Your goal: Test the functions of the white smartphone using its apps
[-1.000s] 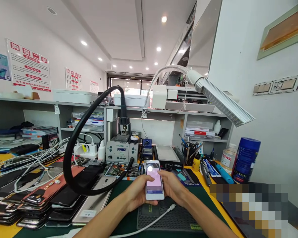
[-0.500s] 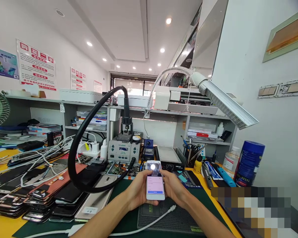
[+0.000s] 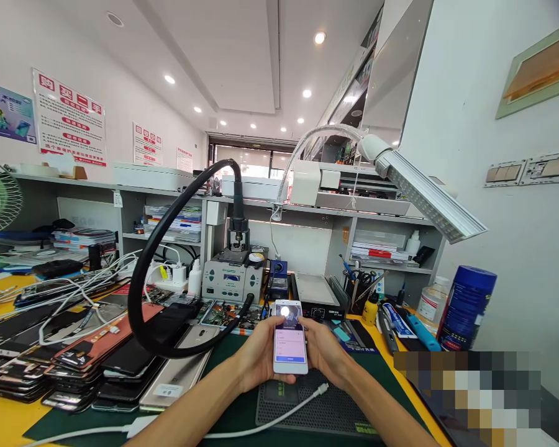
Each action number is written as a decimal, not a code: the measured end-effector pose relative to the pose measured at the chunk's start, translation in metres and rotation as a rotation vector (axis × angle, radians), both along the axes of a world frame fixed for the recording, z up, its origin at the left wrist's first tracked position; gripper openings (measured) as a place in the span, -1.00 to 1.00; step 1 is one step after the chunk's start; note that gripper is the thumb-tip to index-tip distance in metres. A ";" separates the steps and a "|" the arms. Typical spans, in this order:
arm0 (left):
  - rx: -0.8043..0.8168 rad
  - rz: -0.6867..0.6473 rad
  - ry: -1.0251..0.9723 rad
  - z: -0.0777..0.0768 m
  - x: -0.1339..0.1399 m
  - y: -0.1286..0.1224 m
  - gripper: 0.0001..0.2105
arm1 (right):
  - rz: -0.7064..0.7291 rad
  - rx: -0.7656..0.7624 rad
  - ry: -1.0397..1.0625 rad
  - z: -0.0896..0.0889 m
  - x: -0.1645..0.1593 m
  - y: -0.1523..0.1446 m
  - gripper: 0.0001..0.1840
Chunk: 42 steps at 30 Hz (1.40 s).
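Head view shows me the white phone (image 3: 290, 340) above the far left part of the dark perforated mat (image 3: 345, 411), its screen (image 3: 289, 352) lit. Left hand (image 3: 259, 351) and right hand (image 3: 326, 346) grip it from both sides. The left fingers curl below it, the thumb on its edge; the right thumb rests on the other edge, but I cannot tell how the hidden right fingers press. To do this well, I think the left fingers should carry the weight, and each thumb should tap lightly and separately. A bright spot, perhaps a lamp reflection, covers the screen's upper part, so a small tilt could help my reading. The white cable's plug (image 3: 320, 392) lies free on the mat. The black hose (image 3: 135, 304) loops left of the mat, so I would move that forearm carefully.
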State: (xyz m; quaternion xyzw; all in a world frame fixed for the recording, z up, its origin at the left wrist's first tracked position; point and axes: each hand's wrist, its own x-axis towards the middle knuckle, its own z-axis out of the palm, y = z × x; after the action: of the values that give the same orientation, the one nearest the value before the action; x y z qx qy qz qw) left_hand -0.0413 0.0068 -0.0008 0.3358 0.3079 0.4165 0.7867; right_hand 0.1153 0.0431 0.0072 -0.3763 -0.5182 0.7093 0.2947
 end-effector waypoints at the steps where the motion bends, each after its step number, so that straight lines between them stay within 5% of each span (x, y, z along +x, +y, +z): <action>1: -0.003 0.000 0.000 0.000 0.000 0.000 -0.57 | -0.001 0.000 0.003 0.001 0.000 -0.001 -0.47; 10: 0.001 0.002 0.017 -0.002 -0.001 0.000 -0.55 | -0.028 0.014 -0.021 0.003 0.000 -0.005 -0.51; 18: 0.012 -0.018 -0.005 -0.003 -0.001 0.002 -0.54 | -0.052 0.069 0.027 0.002 0.000 -0.005 -0.75; 36: 0.020 -0.013 0.002 -0.004 -0.003 0.002 -0.53 | -0.005 0.018 0.006 0.004 0.001 -0.007 -0.53; 42: 0.019 -0.006 0.006 -0.002 -0.002 0.001 -0.54 | -0.079 0.075 -0.023 0.009 -0.002 -0.011 -0.70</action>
State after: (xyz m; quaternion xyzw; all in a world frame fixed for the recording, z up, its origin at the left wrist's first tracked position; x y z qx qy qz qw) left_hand -0.0437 0.0076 -0.0025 0.3454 0.3053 0.4162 0.7838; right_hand 0.1137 0.0317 0.0157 -0.3932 -0.5325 0.6728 0.3304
